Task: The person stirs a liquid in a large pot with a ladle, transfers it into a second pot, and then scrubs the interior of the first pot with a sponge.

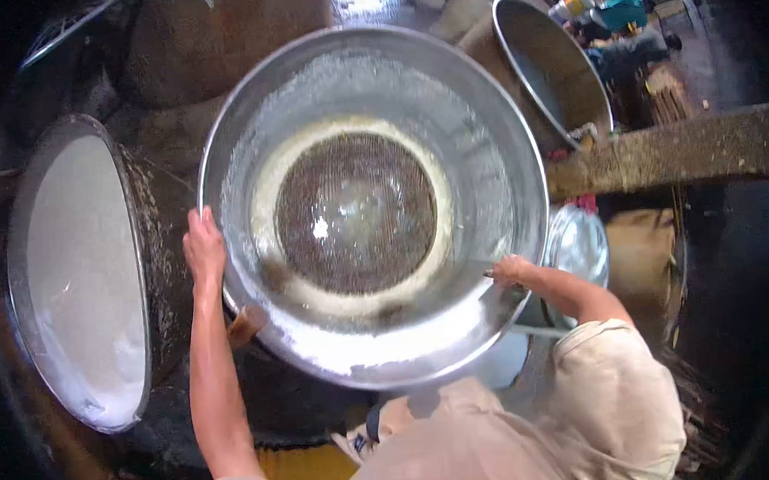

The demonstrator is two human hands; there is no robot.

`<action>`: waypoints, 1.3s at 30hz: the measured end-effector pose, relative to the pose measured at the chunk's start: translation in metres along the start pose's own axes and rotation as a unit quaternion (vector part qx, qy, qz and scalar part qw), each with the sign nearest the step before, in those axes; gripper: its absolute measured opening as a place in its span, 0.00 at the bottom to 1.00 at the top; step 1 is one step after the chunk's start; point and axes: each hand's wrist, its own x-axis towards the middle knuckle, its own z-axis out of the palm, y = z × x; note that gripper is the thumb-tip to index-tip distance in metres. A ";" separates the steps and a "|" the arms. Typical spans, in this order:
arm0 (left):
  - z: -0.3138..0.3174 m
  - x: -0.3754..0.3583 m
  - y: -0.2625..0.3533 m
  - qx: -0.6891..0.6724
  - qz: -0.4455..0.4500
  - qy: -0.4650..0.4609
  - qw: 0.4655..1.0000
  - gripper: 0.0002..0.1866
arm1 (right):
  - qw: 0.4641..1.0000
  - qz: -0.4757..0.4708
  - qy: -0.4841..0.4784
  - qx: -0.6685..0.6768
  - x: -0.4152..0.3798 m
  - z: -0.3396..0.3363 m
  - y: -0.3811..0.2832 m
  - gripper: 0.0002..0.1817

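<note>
A large round metal sieve (476,166) fills the middle of the view, with a brown mesh (355,211) at its bottom. A ring of pale, wet residue (440,228) surrounds the mesh. My left hand (204,245) is closed on the sieve's rim at the left side. At the lower right, my right hand (511,271) reaches over the rim to the inner wall. Its fingers are closed around a small thin thing with a dark end; its kind cannot be made out.
A wide vat of white liquid (82,273) stands at the left. A wooden beam (667,151) runs to the right from the sieve. Behind it, a tilted metal vessel (554,66) stands at the upper right. A shiny metal container (578,247) is beside my right forearm.
</note>
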 end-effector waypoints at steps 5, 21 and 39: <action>-0.003 0.003 0.003 -0.033 -0.038 -0.012 0.999 0.21 | 0.951 -0.098 -0.139 0.260 -0.071 -0.012 -0.119 0.23; -0.001 0.006 0.005 -0.051 -0.050 -0.015 0.997 0.19 | 0.468 -0.304 -0.238 0.795 -0.042 -0.231 -0.385 0.06; -0.006 0.006 0.024 0.025 -0.089 -0.026 0.995 0.23 | 0.499 -0.120 0.432 0.741 0.291 -0.496 -0.148 0.22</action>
